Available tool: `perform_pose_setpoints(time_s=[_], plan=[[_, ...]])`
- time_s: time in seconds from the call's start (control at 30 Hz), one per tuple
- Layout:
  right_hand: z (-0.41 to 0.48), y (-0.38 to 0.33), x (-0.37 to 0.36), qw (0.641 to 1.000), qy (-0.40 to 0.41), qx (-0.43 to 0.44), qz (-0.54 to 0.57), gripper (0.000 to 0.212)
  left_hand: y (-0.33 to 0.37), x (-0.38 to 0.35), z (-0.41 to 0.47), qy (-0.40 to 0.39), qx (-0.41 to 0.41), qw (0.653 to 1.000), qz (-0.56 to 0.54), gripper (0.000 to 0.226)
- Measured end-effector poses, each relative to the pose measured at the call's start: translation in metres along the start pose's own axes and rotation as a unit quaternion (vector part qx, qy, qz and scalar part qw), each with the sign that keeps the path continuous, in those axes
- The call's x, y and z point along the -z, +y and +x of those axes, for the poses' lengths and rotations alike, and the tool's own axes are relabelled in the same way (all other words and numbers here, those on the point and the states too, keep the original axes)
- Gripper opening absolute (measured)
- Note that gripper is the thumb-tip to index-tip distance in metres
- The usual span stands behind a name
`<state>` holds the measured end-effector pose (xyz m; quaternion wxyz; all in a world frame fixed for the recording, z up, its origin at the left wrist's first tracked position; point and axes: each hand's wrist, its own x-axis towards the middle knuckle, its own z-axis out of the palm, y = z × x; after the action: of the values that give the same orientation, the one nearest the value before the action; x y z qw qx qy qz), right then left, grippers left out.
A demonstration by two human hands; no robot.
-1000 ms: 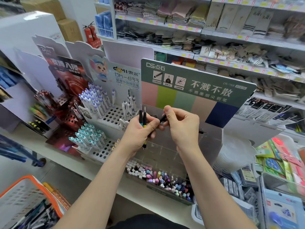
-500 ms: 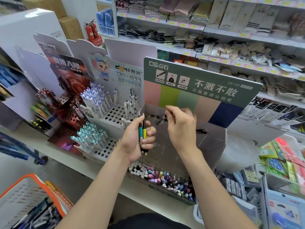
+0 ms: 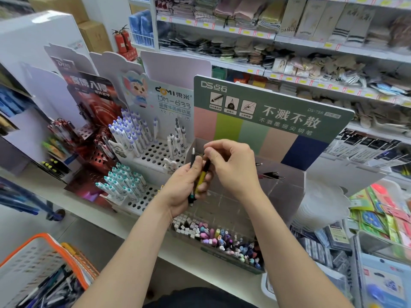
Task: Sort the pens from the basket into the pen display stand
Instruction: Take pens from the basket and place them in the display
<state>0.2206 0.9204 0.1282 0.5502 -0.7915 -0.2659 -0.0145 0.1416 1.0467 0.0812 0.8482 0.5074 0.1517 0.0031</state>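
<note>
My left hand (image 3: pixel 185 185) grips two pens upright in its fist: a yellow-barrelled pen (image 3: pixel 202 177) and a teal one mostly hidden behind the fingers. My right hand (image 3: pixel 233 166) reaches over from the right and pinches the black top of the yellow pen. Both hands hover in front of the green-headed pen display stand (image 3: pixel 266 112), above its clear tiered compartments. A few dark pens (image 3: pixel 270 175) lie in the upper tier, and many pastel pens (image 3: pixel 222 238) fill the front row. The orange-rimmed basket (image 3: pixel 33 258) with more pens sits at lower left.
A white perforated stand (image 3: pixel 155 154) with blue- and teal-capped pens is to the left, with a red display (image 3: pixel 93 103) behind it. Packaged stationery (image 3: pixel 378 218) crowds the right. Shelves of socks and cloths (image 3: pixel 266 30) fill the back.
My right hand came back from the stand's upper tier and now pinches the top of the yellow pen in my left hand. My left hand kept holding its two pens.
</note>
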Motion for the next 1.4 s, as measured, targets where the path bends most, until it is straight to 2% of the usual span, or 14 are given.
perform_pose_setpoints(time_s=[0.07, 0.17, 0.23, 0.3, 0.43, 0.5, 0.57, 0.67, 0.8, 0.93, 1.1, 1.17, 1.3, 1.4], plan=[[0.004, -0.007, 0.002, 0.993, 0.105, 0.035, 0.032, 0.009, 0.002, 0.004, 0.000, 0.049, 0.010, 0.999, 0.001, 0.040], [0.010, -0.011, 0.002, 0.959, 0.262, 0.102, 0.028, 0.015, 0.001, 0.013, 0.000, 0.090, 0.025, 0.995, -0.031, 0.037], [0.017, -0.003, -0.004, 0.959, 0.249, 0.133, -0.014, 0.017, 0.001, 0.018, -0.001, 0.095, 0.036, 0.992, -0.082, 0.037], [0.022, 0.011, -0.013, 0.971, 0.183, 0.143, -0.063, 0.011, 0.002, 0.021, -0.002, 0.085, 0.048, 0.988, -0.118, 0.037], [0.026, 0.032, -0.030, 0.980, 0.062, 0.135, -0.132, 0.009, 0.003, 0.022, -0.006, 0.069, 0.044, 0.991, -0.107, 0.024], [0.024, 0.034, -0.033, 0.964, 0.055, 0.152, -0.211, 0.009, 0.003, 0.022, -0.006, 0.065, 0.035, 0.992, -0.101, 0.022], [0.020, 0.030, -0.030, 0.935, 0.094, 0.179, -0.292, 0.008, 0.004, 0.022, -0.006, 0.059, 0.024, 0.995, -0.083, 0.018], [0.006, 0.015, -0.023, 0.933, 0.120, 0.209, -0.267, 0.010, 0.005, 0.019, -0.007, 0.047, 0.004, 0.998, -0.029, 0.017], [-0.020, 0.005, -0.017, 0.988, 0.061, 0.081, -0.116, 0.018, 0.003, 0.006, -0.004, 0.007, -0.020, 0.999, 0.040, 0.018], [-0.029, 0.005, 0.011, 0.995, 0.099, 0.023, -0.008, 0.012, -0.002, -0.016, 0.007, -0.023, -0.001, 0.998, 0.062, 0.027], [-0.036, 0.018, 0.065, 0.938, 0.340, 0.073, -0.006, 0.024, -0.017, -0.045, 0.024, -0.042, 0.027, 0.994, 0.097, 0.026], [-0.039, 0.032, 0.085, 0.914, 0.396, 0.086, -0.025, 0.023, -0.022, -0.056, 0.027, -0.054, 0.036, 0.990, 0.127, 0.030], [-0.046, 0.059, 0.109, 0.896, 0.426, 0.112, -0.062, 0.018, -0.031, -0.077, 0.033, -0.065, 0.048, 0.982, 0.173, 0.031], [-0.048, 0.080, 0.111, 0.897, 0.406, 0.114, -0.131, 0.015, -0.037, -0.086, 0.036, -0.065, 0.057, 0.978, 0.191, 0.032]])
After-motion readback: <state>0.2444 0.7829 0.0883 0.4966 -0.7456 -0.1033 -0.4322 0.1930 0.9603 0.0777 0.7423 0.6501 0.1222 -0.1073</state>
